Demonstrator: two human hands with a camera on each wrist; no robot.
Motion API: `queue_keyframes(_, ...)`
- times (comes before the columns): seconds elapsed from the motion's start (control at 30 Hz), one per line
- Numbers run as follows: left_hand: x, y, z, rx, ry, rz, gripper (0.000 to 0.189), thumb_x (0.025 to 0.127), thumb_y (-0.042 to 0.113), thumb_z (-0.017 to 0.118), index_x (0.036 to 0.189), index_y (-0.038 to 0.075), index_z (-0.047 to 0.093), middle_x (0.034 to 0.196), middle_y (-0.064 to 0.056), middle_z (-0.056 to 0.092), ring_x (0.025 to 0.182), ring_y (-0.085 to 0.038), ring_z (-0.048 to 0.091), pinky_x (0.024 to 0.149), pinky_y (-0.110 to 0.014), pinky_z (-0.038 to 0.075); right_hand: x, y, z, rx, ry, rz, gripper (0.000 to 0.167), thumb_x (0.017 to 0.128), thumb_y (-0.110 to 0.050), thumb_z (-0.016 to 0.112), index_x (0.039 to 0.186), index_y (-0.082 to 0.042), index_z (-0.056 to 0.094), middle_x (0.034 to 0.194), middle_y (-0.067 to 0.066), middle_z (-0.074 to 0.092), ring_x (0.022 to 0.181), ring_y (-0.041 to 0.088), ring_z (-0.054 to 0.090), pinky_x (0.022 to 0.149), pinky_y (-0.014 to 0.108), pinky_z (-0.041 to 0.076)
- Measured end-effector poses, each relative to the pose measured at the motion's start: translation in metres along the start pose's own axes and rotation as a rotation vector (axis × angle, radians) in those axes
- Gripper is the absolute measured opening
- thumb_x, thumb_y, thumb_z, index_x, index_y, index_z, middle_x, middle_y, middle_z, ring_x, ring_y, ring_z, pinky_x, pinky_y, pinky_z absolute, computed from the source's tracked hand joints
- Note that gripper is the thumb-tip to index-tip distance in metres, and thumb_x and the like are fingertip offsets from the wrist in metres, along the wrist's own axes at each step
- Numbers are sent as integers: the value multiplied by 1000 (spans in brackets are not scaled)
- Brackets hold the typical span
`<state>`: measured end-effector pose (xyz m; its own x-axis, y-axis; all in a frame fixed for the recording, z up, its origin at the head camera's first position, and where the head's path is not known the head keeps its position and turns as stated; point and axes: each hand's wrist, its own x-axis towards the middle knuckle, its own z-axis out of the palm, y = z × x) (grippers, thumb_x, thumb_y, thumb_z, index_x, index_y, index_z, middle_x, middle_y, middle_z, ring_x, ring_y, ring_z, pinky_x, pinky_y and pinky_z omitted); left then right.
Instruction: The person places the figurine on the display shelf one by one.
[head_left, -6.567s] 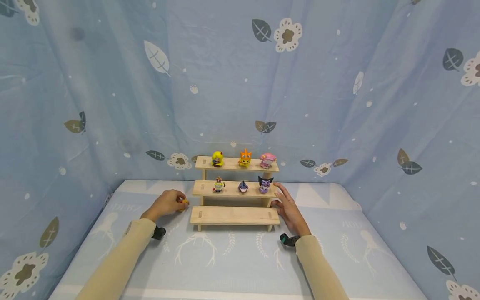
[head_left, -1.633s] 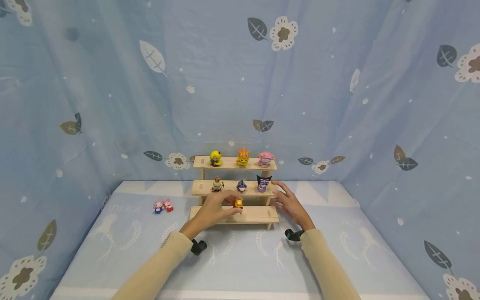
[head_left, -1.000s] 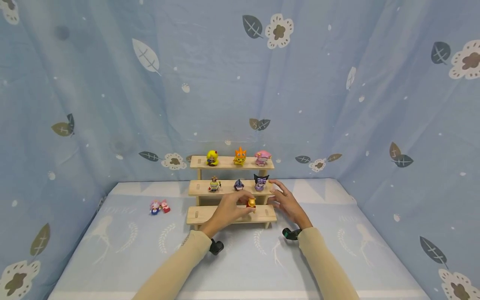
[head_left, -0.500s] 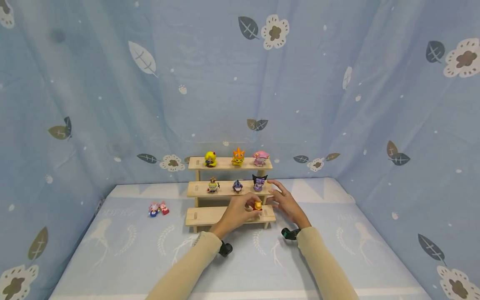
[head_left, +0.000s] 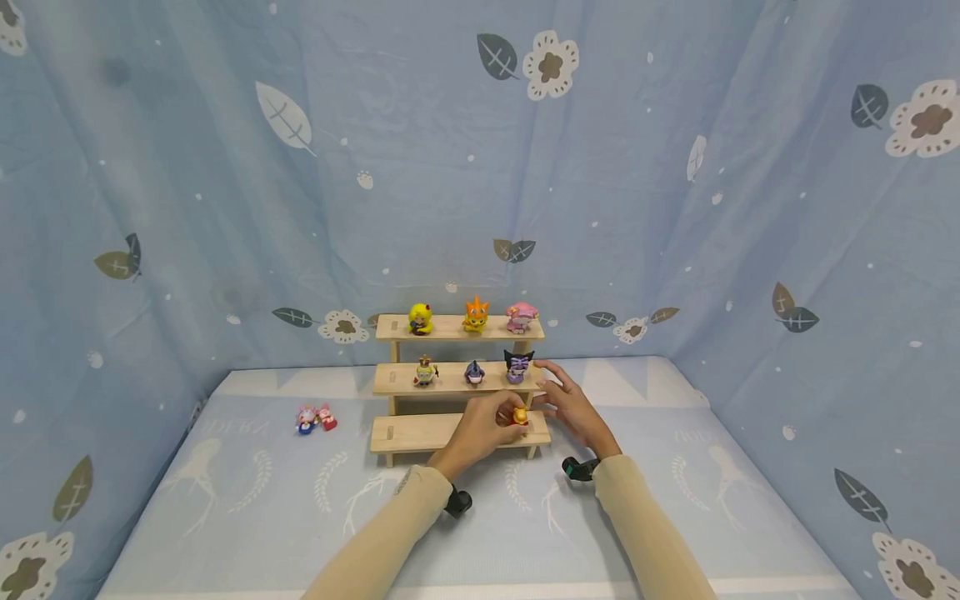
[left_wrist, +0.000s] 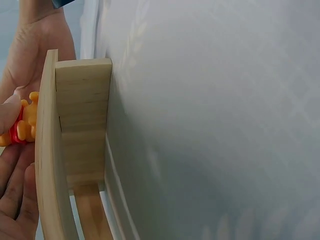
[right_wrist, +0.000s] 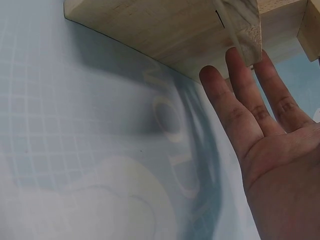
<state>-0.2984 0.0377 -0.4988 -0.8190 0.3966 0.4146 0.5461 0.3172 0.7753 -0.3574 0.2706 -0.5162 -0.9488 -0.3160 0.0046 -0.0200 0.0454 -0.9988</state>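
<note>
In the head view my left hand (head_left: pixel 483 429) pinches a small yellow bear figurine (head_left: pixel 520 416) with a red top, at the right end of the bottom step of a three-step wooden display stand (head_left: pixel 416 433). Thumb and fingers are around the bear figurine (left_wrist: pixel 30 120) in the left wrist view, where the step's edge partly hides it. My right hand (head_left: pixel 576 411) is at the stand's right side, by the middle step. With fingers fairly straight, the right hand (right_wrist: pixel 272 130) reaches the stand's end in the right wrist view; part of it is hidden there.
On the top step stand yellow-haired (head_left: pixel 420 320), orange spiky (head_left: pixel 476 317) and pink (head_left: pixel 521 317) figurines. The middle step bears crowned (head_left: pixel 425 372), dark blue (head_left: pixel 474 373) and black-and-purple (head_left: pixel 517 367) ones. Two pink-headed figurines (head_left: pixel 306 420) lie left on the table (head_left: pixel 247 517). A patterned curtain (head_left: pixel 420 167) hangs behind.
My left hand has carried the bear figurine from the table left of the stand, rightwards along the bottom step to its right end. The right hand has stayed by the stand's right side.
</note>
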Motion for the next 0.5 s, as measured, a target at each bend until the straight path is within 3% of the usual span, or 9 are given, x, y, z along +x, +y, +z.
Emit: queue_keyframes(0.5, 1, -3, 0, 20, -52, 0, 38, 86, 7, 85, 119, 12, 68, 109, 2, 72, 94, -14, 69, 85, -29, 58, 1, 0, 0, -4, 5, 2, 55, 106, -44, 56, 156, -32, 38, 156, 13, 38, 112, 33, 62, 97, 50, 51)
